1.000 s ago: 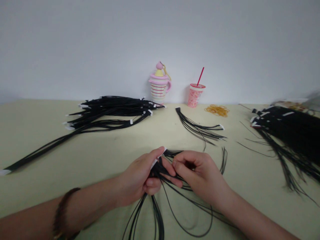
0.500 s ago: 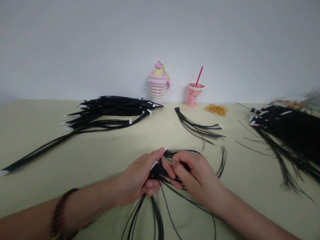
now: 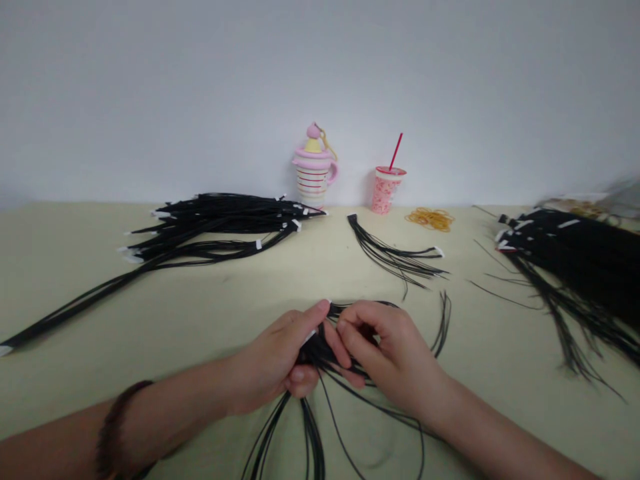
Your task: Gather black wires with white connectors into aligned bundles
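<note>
My left hand is closed around a bundle of thin black cables with small white ends near the thumb. Loose lengths of it hang below the palm and curve off to the right. My right hand is pinched, thumb and index finger together, right beside the left fingers at the bundle. Whatever sits between the right fingertips is too small or hidden to name. Some cable strands pass behind the right hand and come out as a curled end to its right.
A pile of black cables lies back left, and a larger heap lies right. A small cable bunch, yellow rubber bands, a pink-lidded mug and a pink cup with straw stand or lie toward the wall.
The right hand's fingertips have shifted slightly left, closer to the left thumb. The left hand keeps its hold on the cables, and the view has drifted a little.
</note>
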